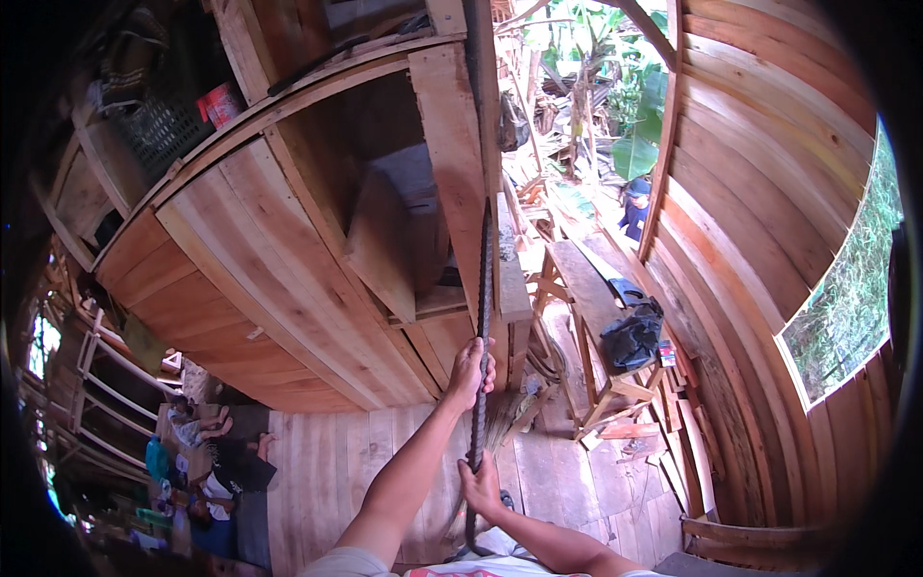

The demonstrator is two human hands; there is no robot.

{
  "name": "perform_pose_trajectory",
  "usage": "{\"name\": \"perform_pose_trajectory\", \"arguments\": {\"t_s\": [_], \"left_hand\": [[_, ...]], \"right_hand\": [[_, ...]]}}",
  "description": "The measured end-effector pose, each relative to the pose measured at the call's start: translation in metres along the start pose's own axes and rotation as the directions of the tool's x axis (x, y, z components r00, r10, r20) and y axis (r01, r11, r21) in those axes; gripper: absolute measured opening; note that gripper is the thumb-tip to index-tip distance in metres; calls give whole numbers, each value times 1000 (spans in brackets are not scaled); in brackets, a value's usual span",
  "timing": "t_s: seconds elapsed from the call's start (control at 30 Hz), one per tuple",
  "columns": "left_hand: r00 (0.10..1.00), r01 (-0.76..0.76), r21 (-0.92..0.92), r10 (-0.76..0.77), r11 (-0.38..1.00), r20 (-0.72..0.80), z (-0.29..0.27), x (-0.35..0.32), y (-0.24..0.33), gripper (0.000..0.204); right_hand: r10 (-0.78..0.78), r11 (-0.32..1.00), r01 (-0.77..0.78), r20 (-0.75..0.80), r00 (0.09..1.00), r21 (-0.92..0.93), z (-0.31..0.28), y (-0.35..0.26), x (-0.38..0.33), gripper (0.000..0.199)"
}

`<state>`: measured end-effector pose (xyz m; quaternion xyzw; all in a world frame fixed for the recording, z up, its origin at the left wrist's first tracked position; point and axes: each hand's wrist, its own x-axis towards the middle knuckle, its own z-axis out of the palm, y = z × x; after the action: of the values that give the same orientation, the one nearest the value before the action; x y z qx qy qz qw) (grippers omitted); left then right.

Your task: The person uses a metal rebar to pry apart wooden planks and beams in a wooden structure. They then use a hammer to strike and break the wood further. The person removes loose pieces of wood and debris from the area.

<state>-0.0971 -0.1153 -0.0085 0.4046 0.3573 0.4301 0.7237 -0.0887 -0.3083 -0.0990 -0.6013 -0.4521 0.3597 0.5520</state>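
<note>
I hold a long, dark, ribbed steel bar (pixel 482 288) nearly upright in front of a wooden post (pixel 457 163). My left hand (pixel 470 371) is wrapped around the bar about midway up, arm stretched out. My right hand (pixel 481 487) grips the same bar lower down, close to my body. The bar's top runs up along the post and its lower end reaches toward the plank floor (pixel 327 471) near my feet.
A wall of wooden planks (pixel 250 279) stands to the left and a curved plank wall with a window opening (pixel 846 288) to the right. A wooden bench (pixel 586 288) carries a black bag (pixel 632 337). A person in a blue cap (pixel 635 207) is outside. People sit low at the left (pixel 207 452).
</note>
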Motion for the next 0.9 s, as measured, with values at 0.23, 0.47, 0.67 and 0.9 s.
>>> {"name": "perform_pose_trajectory", "arguments": {"t_s": [0.23, 0.47, 0.67, 0.9], "left_hand": [[997, 83, 138, -83, 987, -9, -17, 3, 53, 35], [991, 129, 292, -132, 948, -11, -54, 15, 66, 37], [952, 225, 330, -280, 917, 127, -116, 33, 126, 41], [928, 227, 496, -341, 838, 151, -158, 54, 188, 42]], "right_hand": [[255, 894, -317, 223, 941, 318, 40, -65, 15, 22], [279, 853, -414, 392, 877, 318, 96, -43, 33, 22], [-106, 792, -338, 660, 744, 508, 190, -44, 86, 54], [-324, 752, -112, 512, 795, 650, 272, -81, 125, 84]]}}
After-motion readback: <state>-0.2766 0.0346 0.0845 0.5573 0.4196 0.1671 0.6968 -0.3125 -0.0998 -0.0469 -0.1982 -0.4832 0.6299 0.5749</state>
